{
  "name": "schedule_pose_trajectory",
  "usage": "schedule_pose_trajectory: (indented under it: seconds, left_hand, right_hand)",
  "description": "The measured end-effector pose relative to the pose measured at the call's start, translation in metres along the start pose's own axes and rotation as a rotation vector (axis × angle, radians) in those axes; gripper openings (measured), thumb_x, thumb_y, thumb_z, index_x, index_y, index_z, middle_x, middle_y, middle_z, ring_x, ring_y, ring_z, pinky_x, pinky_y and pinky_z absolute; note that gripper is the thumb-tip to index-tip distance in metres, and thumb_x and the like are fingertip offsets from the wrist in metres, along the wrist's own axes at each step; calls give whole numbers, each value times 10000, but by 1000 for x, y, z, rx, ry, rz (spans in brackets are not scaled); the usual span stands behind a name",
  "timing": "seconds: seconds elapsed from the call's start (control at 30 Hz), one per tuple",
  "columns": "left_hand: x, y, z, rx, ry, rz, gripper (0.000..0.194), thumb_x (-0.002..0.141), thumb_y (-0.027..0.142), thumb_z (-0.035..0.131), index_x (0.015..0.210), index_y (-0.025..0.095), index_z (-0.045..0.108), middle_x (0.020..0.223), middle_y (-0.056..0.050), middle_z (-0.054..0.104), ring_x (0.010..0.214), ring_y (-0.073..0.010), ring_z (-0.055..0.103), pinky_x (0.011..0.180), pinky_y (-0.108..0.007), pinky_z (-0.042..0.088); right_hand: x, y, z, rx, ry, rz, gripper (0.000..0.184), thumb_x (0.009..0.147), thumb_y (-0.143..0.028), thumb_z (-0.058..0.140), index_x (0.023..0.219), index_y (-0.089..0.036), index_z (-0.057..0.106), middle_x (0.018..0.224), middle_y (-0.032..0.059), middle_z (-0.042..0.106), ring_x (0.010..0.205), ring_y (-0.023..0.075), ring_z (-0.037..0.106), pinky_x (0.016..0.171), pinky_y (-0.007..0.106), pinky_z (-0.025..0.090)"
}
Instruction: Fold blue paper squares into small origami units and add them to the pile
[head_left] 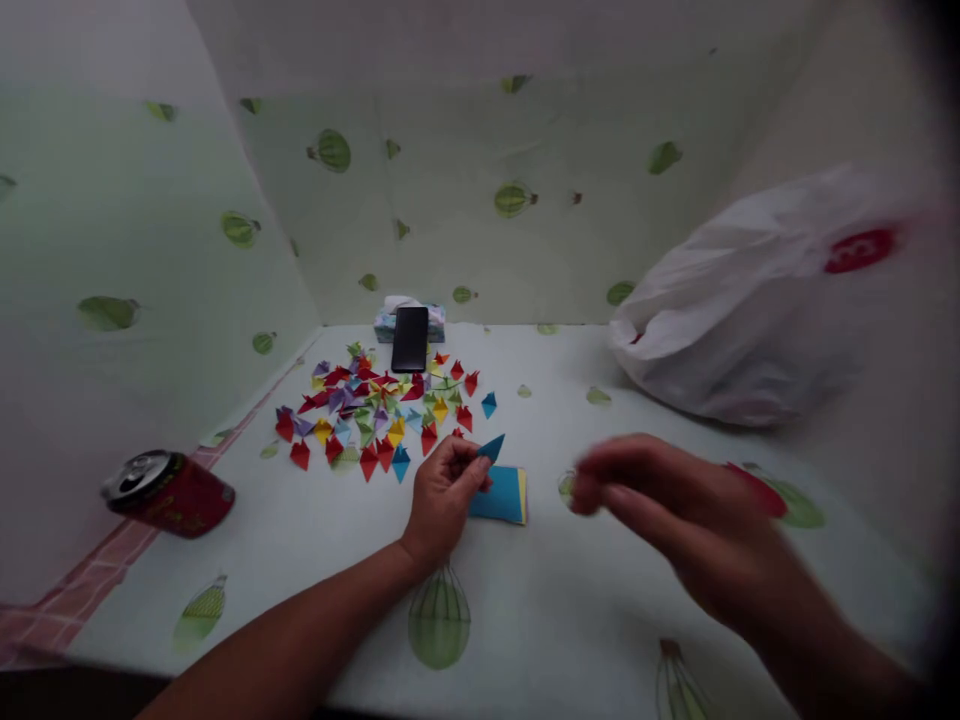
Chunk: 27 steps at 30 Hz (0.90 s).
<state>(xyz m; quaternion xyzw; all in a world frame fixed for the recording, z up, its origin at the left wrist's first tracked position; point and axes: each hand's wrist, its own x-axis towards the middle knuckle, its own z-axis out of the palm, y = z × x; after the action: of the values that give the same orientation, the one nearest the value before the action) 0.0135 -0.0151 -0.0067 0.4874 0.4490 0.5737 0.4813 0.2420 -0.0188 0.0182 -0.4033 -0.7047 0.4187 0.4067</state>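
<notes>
Between the thumb and fingers of my left hand (444, 492) is a small folded blue paper (492, 447), its pointed tip sticking up to the right. Just beneath that hand lies a stack of square paper sheets (501, 496), blue on top with yellow edges showing. My right hand (660, 490) is in the air to the right of the stack, apart from the folded paper. Motion smears its fingers, so I cannot tell whether they hold anything. Beyond my left hand, many small folded paper pieces (367, 462) in red, yellow, green, purple and blue are spread over the table.
A red drink can (180, 495) stands at the left. At the back, a black phone (410, 340) leans on a tissue box (385, 327). A bulging white plastic bag (742, 310) sits at the right rear. Walls rise behind and on the left of the patterned table (570, 620).
</notes>
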Motion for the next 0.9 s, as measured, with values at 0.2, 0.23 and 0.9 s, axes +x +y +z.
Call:
schedule_pose_trajectory:
  seconds: [0.2, 0.23, 0.9]
  left_hand:
    - [-8, 1, 3, 140, -200, 28, 158, 840, 310, 701, 810, 165, 645, 738, 1, 637, 681, -128, 596, 663, -253, 473]
    - [-8, 1, 3, 162, -234, 22, 165, 838, 314, 701, 802, 164, 644, 746, -5, 643, 686, -131, 597, 667, -257, 473]
    - [-7, 3, 4, 456, -300, 110, 154, 872, 298, 647, 778, 179, 664, 726, -9, 639, 663, -144, 559, 632, -247, 420]
  right_hand:
    - [21, -11, 34, 113, -4, 94, 306, 805, -294, 746, 1076, -186, 653, 879, 31, 683, 758, 159, 626, 698, 297, 524]
    - [22, -4, 37, 162, -14, 113, 223, 832, -312, 711, 1004, -180, 661, 829, 21, 673, 721, 149, 614, 667, 285, 511]
    - [14, 16, 36, 8, -32, 28, 210, 930, -314, 577, 777, -181, 631, 629, -11, 606, 580, 127, 563, 602, 259, 438]
